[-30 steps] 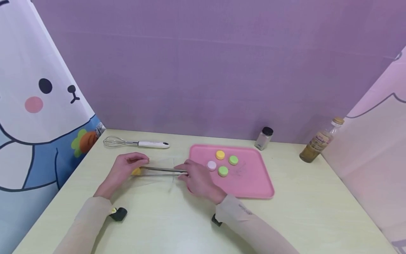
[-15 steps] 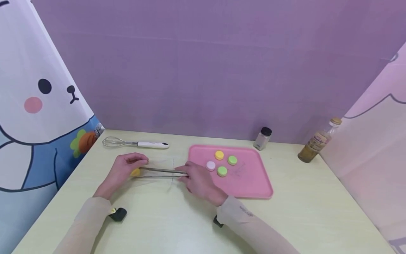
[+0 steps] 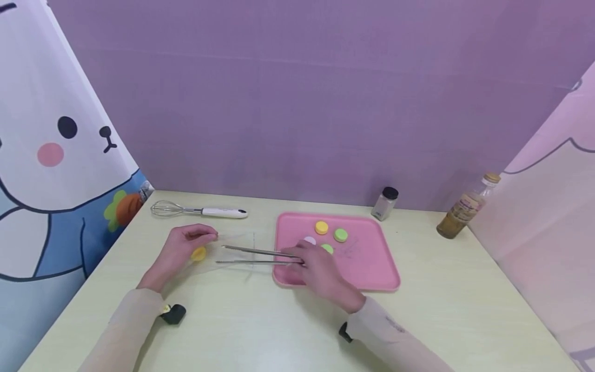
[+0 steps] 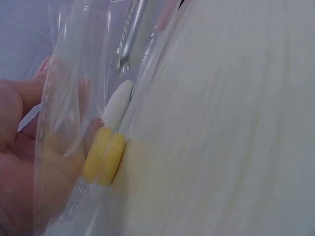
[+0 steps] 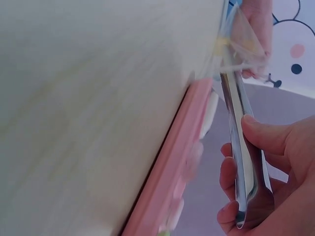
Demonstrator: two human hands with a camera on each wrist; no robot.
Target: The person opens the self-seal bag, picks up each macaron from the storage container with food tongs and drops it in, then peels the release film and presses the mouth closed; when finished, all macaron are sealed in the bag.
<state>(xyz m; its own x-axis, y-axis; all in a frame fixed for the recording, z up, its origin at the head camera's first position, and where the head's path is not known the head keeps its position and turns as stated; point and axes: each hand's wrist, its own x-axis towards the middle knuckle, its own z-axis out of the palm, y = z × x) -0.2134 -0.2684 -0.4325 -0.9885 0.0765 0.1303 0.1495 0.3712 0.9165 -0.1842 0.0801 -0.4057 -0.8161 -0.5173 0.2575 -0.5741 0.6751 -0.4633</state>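
Now I see the right hand (image 3: pixel 321 266) gripping tongs (image 3: pixel 260 251) pointed left, short of the yellow macaron (image 3: pixel 198 253) beside the left hand (image 3: pixel 178 248) pinching its clear bag (image 4: pixel 74 49).

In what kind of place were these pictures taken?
Probably a staged tabletop set with a kitchen theme: a purple cloth stands behind the table, a cartoon print covers the left side, and a whisk lies on the table.

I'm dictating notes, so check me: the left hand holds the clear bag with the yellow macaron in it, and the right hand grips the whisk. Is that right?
Not quite: in the head view, the right hand grips metal tongs, and the whisk lies on the table. The left hand does hold the clear bag with the yellow macaron in it.
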